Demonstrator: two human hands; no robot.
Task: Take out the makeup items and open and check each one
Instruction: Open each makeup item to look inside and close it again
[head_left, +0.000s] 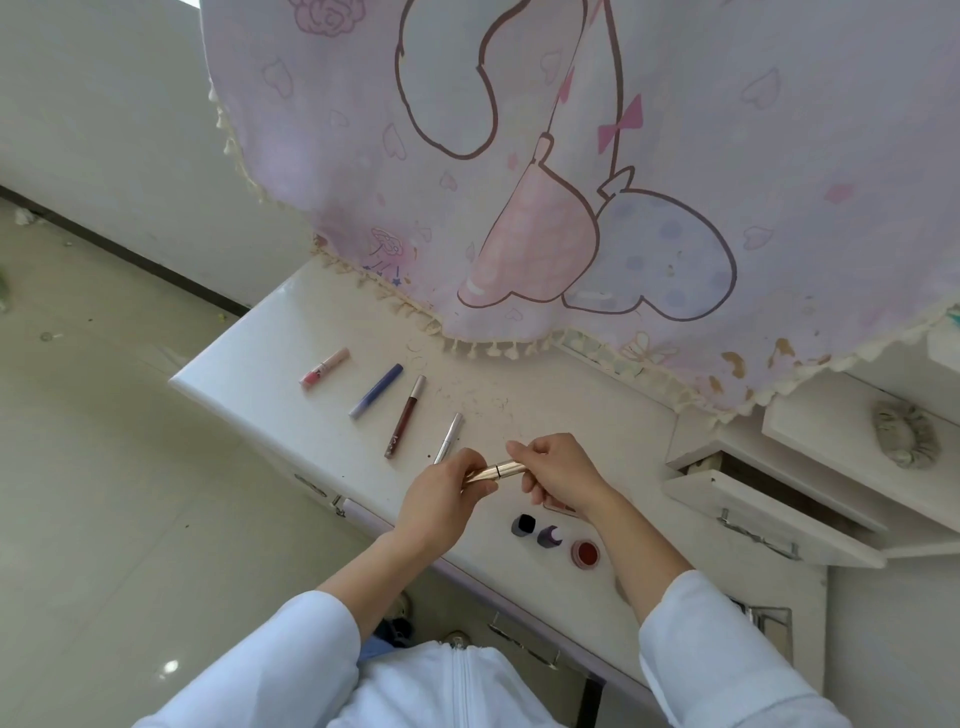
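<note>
Since both hands hold the slim gold metallic tube in the air just above the glossy white worktop, the likeliest slip-up is the cap letting go all at once. The left hand has its grip curled round the body end and the right hand pinches the cap end with its fingertips. The seam between them looks closed. That polished metal is slick, so a hard tug could probably send one half flying or smear product on the fingers.

Second worry is the right forearm. It passes right above the small round red pot, which looks open (hard to be sure), and next to it are two stubby dark purple pieces. Drop that wrist and something gets knocked or smudged.

Third, everything laid out is a cylinder on a smooth, hard top: the thin silver tube just beside the left hand, the dark maroon gloss tube with a metallic cap, the blue plastic tube and the pink gloss tube nearer the edge. One nudge and they'd likely roll.

Texture-wise it's all hard and shiny down there, against the soft pastel cartoon cloth with a tassel fringe hanging behind. A white drawer stands open on the right.
</note>
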